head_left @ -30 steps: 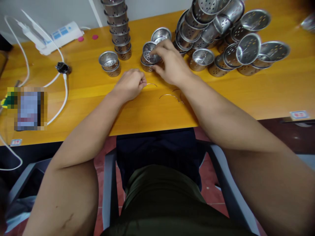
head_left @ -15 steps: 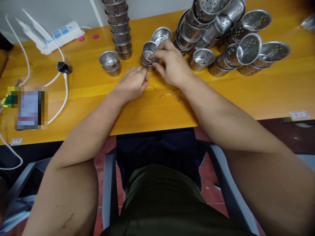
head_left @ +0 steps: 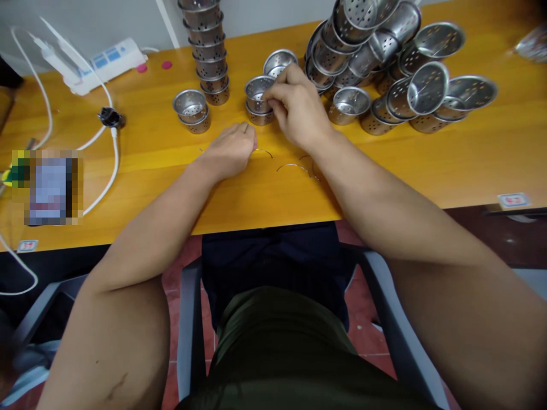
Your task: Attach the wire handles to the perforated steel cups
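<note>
Upper cup [head_left: 257,103] now more level, rim pinched by right hand [head_left: 297,108]; I cannot tell what left hand [head_left: 234,148] holds. Handling likely steadier.

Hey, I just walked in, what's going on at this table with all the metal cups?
At the table, a person's right hand pinches the side of a perforated metal upper cup, stacked with a lower cup. The left hand is curled low beside a thin curved wire; I can't tell whether it holds it. Another wire lies nearby. A tall stack of cups stands to the left, and a large pile is to the right.
</note>
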{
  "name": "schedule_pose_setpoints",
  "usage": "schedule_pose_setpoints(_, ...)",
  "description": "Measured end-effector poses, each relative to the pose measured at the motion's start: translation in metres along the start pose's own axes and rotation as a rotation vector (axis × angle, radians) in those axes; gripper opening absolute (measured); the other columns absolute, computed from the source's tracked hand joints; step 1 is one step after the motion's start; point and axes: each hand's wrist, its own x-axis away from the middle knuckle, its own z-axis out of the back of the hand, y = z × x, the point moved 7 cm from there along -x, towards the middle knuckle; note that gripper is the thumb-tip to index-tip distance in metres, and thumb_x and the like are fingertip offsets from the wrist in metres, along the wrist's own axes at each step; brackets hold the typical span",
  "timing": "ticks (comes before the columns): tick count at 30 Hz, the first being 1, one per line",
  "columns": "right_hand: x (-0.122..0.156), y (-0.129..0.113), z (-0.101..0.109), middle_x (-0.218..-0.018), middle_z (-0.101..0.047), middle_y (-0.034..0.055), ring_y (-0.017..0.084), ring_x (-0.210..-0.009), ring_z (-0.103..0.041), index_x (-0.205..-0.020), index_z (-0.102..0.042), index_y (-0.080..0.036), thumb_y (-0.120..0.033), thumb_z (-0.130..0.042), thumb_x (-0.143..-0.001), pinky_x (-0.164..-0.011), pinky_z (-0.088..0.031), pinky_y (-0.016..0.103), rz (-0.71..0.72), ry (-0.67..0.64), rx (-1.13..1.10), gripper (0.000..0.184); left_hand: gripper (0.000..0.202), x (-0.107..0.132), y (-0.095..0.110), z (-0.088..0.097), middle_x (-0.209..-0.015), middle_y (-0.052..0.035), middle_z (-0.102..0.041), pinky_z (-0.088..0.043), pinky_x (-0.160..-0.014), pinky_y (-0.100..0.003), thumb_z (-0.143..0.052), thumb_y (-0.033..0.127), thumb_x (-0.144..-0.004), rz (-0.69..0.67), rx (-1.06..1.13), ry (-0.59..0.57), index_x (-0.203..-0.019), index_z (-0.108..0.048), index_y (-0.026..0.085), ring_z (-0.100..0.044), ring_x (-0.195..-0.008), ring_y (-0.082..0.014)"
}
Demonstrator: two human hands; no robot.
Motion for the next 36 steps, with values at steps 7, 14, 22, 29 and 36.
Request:
schedule_pose_setpoints(7,0.0,-0.029,0.026,-0.141,-0.083,0.0117,0.043,-0.135,-0.075,-0.124,-0.092,-0.044,-0.049,-0.089,-0.105,-0.129,-0.061,0.061,-0.04,-0.027,0.01,0.021,0.011,0.01,-0.034,0.02,-0.131,-0.0137,-0.091,-0.068,-0.115,-0.048,-0.081,0.018,-0.113,0.027,0.164,-0.009,-0.119,-0.087,0.024,-0.087,-0.125,-0.039)
schedule_pose_setpoints(14,0.01,-0.069,0.027,-0.107,-0.094,0.0067,0.042,-0.105,-0.087,-0.106,-0.085,-0.036,-0.057,-0.097,-0.114,-0.095,-0.071,0.055,-0.171,-0.5,0.088,0.025,0.02,0.016,-0.016,0.028,-0.116,-0.0144,-0.094,-0.071,-0.108,-0.047,-0.074,0.012,-0.115,0.085,-0.001,-0.105,-0.114,-0.093,0.018,-0.093,-0.117,-0.0411)
schedule_pose_setpoints(22,0.008,-0.041,0.027,-0.11,-0.092,0.0044,0.027,-0.089,-0.078,-0.116,-0.09,-0.031,-0.043,-0.1,-0.112,-0.084,-0.061,0.044,-0.232,-0.342,-0.154,0.016,0.03,0.006,-0.023,0.014,-0.143,-0.021,-0.09,-0.07,-0.124,-0.049,-0.06,0.01,-0.126,0.069,0.136,0.09,-0.142,-0.084,0.015,-0.09,-0.137,-0.0399)
schedule_pose_setpoints(29,0.016,-0.042,0.003,-0.103,-0.09,-0.0008,0.02,-0.076,-0.069,-0.122,-0.09,-0.034,-0.071,-0.113,-0.107,-0.076,-0.065,0.041,-0.426,-0.378,-0.493,0.046,0.018,0.002,-0.037,0.014,-0.128,-0.0135,-0.091,-0.07,-0.117,-0.048,-0.065,0.018,-0.128,0.011,0.406,0.292,-0.135,-0.081,0.023,-0.09,-0.121,-0.0348)
schedule_pose_setpoints(36,0.015,-0.045,0.005,-0.099,-0.086,-0.0006,0.023,-0.079,-0.071,-0.108,-0.086,-0.036,-0.06,-0.119,-0.102,-0.074,-0.065,0.04,-0.391,-0.31,-0.421,0.041,0.013,-0.008,-0.048,0.002,-0.128,-0.0126,-0.09,-0.075,-0.116,-0.048,-0.074,0.02,-0.127,-0.066,0.619,0.411,-0.138,-0.079,0.025,-0.092,-0.123,-0.0325)
